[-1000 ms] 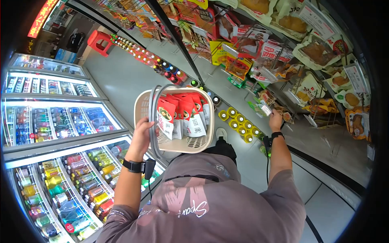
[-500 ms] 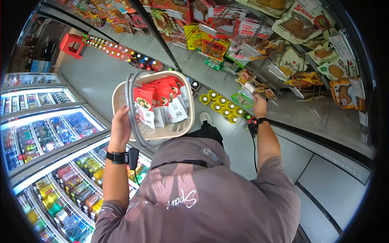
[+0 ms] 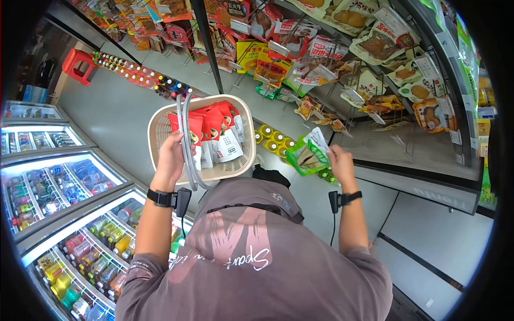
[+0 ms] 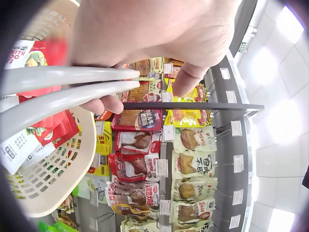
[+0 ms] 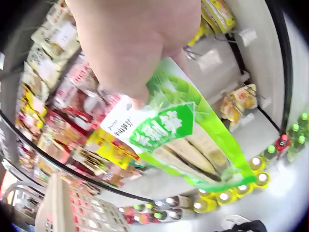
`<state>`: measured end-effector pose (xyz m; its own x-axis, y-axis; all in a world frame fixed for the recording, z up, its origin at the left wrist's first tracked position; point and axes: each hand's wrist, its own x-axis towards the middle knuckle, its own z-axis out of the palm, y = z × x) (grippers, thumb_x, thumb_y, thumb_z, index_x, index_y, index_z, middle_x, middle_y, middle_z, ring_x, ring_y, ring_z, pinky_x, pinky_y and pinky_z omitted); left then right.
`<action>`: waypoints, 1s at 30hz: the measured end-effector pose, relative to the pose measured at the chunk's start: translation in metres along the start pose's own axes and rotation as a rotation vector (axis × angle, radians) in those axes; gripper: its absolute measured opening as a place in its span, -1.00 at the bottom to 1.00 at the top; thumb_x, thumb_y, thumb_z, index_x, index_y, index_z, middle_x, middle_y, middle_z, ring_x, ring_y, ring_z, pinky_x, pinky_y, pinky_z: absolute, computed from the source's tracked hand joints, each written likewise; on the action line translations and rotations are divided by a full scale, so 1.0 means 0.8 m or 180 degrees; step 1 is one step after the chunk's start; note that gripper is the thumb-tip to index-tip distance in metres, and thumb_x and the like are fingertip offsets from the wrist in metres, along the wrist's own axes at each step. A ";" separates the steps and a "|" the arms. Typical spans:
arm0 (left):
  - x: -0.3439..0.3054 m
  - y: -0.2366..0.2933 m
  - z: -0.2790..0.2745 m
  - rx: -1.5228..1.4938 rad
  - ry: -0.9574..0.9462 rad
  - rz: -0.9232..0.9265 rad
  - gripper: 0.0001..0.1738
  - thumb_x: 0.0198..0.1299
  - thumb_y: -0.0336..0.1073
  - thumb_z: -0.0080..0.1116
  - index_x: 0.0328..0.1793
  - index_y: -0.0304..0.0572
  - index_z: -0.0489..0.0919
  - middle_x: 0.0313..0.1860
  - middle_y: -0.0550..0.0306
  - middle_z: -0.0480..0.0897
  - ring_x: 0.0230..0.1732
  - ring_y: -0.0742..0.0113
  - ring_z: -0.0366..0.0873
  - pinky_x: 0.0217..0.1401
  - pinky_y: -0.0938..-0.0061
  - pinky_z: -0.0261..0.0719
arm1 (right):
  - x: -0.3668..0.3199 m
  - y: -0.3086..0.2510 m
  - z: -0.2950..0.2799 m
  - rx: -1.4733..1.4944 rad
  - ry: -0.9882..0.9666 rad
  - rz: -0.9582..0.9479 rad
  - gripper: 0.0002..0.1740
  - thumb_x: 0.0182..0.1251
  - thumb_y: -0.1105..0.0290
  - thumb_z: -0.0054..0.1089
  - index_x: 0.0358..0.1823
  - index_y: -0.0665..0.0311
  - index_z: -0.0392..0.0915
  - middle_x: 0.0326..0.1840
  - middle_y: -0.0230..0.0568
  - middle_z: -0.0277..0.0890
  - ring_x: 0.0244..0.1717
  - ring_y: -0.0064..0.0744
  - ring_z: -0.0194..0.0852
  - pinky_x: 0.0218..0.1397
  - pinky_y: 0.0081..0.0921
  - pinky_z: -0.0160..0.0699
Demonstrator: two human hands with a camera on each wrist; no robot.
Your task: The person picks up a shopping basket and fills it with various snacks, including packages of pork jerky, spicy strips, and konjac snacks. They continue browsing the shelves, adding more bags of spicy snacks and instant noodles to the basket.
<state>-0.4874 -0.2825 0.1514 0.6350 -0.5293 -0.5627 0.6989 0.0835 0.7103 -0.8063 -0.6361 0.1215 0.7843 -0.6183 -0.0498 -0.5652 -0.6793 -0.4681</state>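
Observation:
My left hand (image 3: 170, 160) grips the two grey handles (image 3: 188, 142) of a cream plastic basket (image 3: 158, 120); in the left wrist view the fingers (image 4: 108, 103) curl round them. Several red and white packets (image 3: 224, 142) stand inside the basket. To the right of the basket, my right hand (image 3: 342, 167) pinches a green and clear packet (image 3: 309, 155) by its top edge. In the right wrist view this packet (image 5: 193, 154) hangs below the hand (image 5: 137, 43), showing pale long pieces through its window.
Hanging snack packets (image 3: 321, 48) fill the rack ahead and right. Yellow-capped bottles (image 3: 273, 140) stand on the floor beyond the basket. Lit drink coolers (image 3: 69, 187) line the left side, and a red stool (image 3: 79, 67) stands at the far left.
My right hand has drawn the green packet away from the rack, back toward the body and nearer the basket. The left hand still holds the basket, which has shifted slightly in view.

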 end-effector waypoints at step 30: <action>-0.009 0.025 -0.032 -0.0194 -0.0664 0.0087 -0.61 0.20 -0.08 -0.04 -0.01 -0.23 0.41 -0.26 0.08 0.53 -0.21 0.20 0.55 -0.08 0.30 0.51 | 0.052 -0.246 0.228 0.2363 -0.1249 0.0855 -0.37 0.37 0.30 0.15 0.36 0.43 0.16 0.27 0.03 0.36 0.22 -0.27 0.42 0.17 -0.41 0.45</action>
<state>-0.4698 -0.2556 0.1589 0.5766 -0.6888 -0.4394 0.7050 0.1477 0.6936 -0.6156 -0.4561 0.0502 0.7571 -0.4473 -0.4762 -0.5383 -0.0139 -0.8427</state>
